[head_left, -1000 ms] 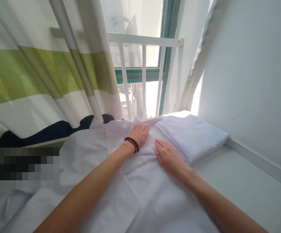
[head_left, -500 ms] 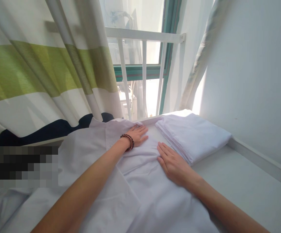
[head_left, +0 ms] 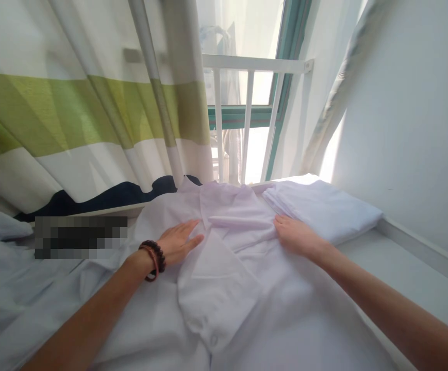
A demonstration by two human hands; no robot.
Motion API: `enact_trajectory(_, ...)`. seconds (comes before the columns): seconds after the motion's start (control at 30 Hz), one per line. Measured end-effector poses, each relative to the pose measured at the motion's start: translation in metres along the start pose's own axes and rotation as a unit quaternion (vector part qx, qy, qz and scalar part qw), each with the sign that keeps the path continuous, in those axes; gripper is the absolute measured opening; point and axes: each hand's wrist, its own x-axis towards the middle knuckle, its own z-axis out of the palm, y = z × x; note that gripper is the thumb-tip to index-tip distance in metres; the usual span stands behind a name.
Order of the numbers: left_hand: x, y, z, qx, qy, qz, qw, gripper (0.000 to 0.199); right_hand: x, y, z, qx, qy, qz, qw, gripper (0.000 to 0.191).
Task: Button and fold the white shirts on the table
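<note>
A large white buttoned garment (head_left: 224,263) lies spread before me, with a pointed flap folded over its middle and a button near the bottom. My left hand (head_left: 179,241), with a dark beaded bracelet and a thinner reddish band at the wrist, rests on its left part. Those fingers are stretched out and the thumb is apart. At the garment's right edge, my right hand (head_left: 295,234) has its fingers bent and closed on the cloth; its thumb is hidden. Just beyond the right hand is a folded white cloth (head_left: 324,206), close to the fingertips.
A white ledge (head_left: 420,257) runs along the right wall. White railing (head_left: 249,123) stands before the window at the back. A green-and-white curtain (head_left: 111,113) hangs at left. More rumpled white cloth (head_left: 7,278) lies at left, beside a pixelated patch.
My left hand has moved left and nearer, off the garment's upper part. My right hand's fingers have gone from flat to bent at the edge. The pointed flap shows more fully; the view has shifted left.
</note>
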Motion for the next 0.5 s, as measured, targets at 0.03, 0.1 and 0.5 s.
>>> enact_trajectory(0.03,-0.001,-0.001,0.004,-0.002,0.001,-0.007,1.0,0.06,0.003,-0.004,-0.008,0.004,-0.013,-0.002,1.0,0.033)
enact_trajectory(0.1,-0.001,-0.002,0.011,0.0,0.007,-0.019,1.0,0.06,0.01,-0.017,-0.026,0.017,-0.036,0.001,0.999,0.029)
enact_trajectory(0.5,-0.008,-0.003,0.026,0.019,0.071,-0.013,0.997,0.057,0.061,-0.091,-0.051,0.303,-0.266,0.037,0.914,0.035)
